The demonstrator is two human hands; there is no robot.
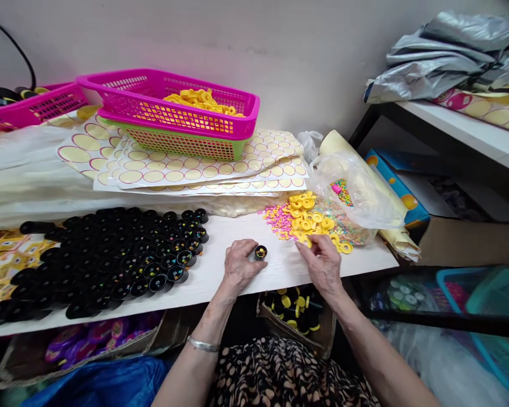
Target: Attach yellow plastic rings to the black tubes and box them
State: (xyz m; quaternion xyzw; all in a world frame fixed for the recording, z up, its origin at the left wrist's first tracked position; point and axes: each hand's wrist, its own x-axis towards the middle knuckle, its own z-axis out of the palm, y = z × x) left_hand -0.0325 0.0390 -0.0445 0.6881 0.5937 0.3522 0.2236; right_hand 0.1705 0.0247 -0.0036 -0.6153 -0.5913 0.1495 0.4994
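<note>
My left hand is closed around a small round black cup on the white table. Small coloured beads show inside the cup. To its right, my right hand pinches at the near edge of a heap of yellow ring-shaped caps; its fingertips seem to be on a yellow cap, partly hidden. Pink beads lie scattered left of the heap, and mixed coloured beads lie behind and to the right. Many black cups stand in packed rows on the left, some with beads in them.
Sheets of round stickers lie at the back under a stacked pink basket of yellow caps. A clear plastic bag with beads sits behind the heap. Below the table edge is a carton of black-and-yellow pieces. A shelf stands right.
</note>
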